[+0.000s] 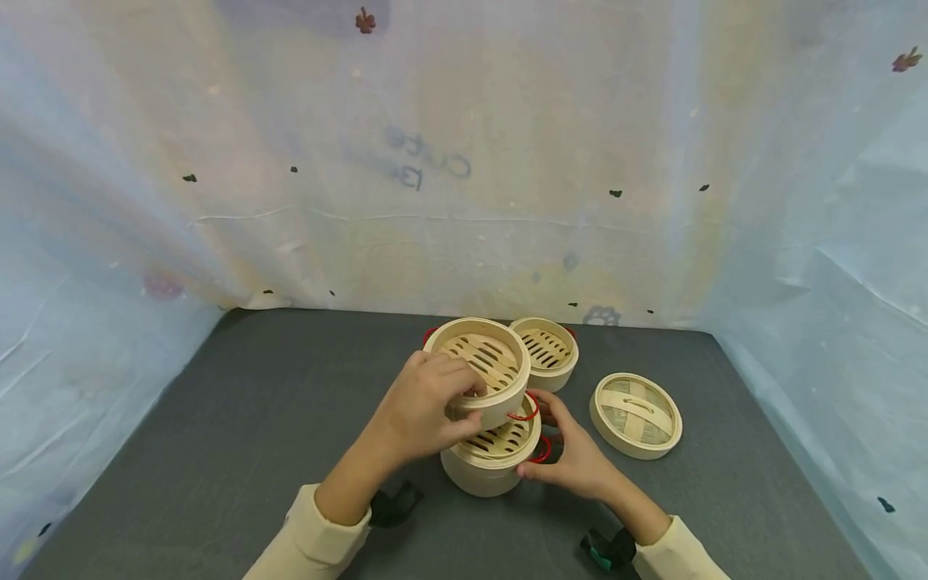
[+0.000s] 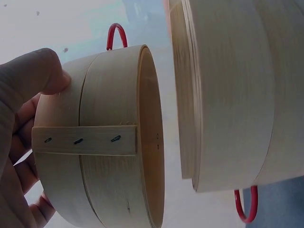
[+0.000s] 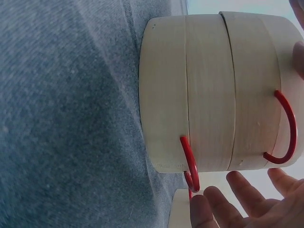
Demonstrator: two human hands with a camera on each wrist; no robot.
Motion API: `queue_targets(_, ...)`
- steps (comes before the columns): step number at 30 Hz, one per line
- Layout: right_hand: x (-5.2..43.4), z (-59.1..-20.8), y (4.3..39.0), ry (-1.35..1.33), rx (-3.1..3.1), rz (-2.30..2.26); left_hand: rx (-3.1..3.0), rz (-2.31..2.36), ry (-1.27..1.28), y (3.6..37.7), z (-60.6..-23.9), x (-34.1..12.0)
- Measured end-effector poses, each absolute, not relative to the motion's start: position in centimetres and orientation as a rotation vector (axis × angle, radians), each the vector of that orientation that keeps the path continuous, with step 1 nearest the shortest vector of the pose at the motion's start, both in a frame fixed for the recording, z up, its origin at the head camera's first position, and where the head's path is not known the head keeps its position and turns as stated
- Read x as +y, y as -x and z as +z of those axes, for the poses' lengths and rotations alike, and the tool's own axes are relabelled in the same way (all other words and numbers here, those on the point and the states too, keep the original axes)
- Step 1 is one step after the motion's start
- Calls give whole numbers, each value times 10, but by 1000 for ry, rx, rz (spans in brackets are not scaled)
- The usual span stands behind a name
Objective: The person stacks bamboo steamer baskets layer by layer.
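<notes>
- A grey table [image 1: 239,419] is walled on three sides by pale sheeting [image 1: 464,161]; wide bare room is seen to the left of the work, less to the right.
- A bamboo steamer tray [image 1: 482,366] is held lifted and tilted above a lower steamer basket [image 1: 493,463], which stands near the table's front middle.
- In the left wrist view a clear gap is seen between the lifted tray [image 2: 109,142] and the lower basket [image 2: 237,90]; they are apart there.
- Another open tray [image 1: 547,350] stands just behind, close beside the lifted one, and a lid [image 1: 636,415] lies flat to the right, apart from the stack.
- The left hand [image 1: 424,407] is curled round the lifted tray's near wall, the thumb [image 2: 35,71] pressed on its rim.
- The right hand [image 1: 573,455] is laid against the lower basket's right side by its red wire handles [image 1: 540,451]; in the right wrist view its fingers [image 3: 247,190] are seen straight and spread beside the wall [image 3: 209,95], not wrapped round it.
</notes>
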State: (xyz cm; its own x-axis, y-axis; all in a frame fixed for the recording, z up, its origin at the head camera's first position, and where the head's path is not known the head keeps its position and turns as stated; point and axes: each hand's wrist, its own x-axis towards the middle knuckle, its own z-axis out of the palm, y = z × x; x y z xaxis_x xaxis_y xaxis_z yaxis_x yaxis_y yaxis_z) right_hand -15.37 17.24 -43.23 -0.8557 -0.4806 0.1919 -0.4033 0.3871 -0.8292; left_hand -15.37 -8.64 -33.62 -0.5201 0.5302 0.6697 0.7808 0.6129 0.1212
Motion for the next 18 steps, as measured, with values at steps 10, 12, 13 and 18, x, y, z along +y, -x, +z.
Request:
queue_targets(10,172,-434,155,811,2559,-1483,-2235,-576,1050,149,-341,-81)
queue_targets(12,172,-434,155,812,2563,-1482,-2234,-578,1056,147,-341,-79)
queue_targets(13,172,-434,155,813,2566,-1482,-2236,-576,1057,147,-341,-79)
queue_targets(18,172,-433,154,822,2567,-1487,-2238,-563,1069,144,-342,-75)
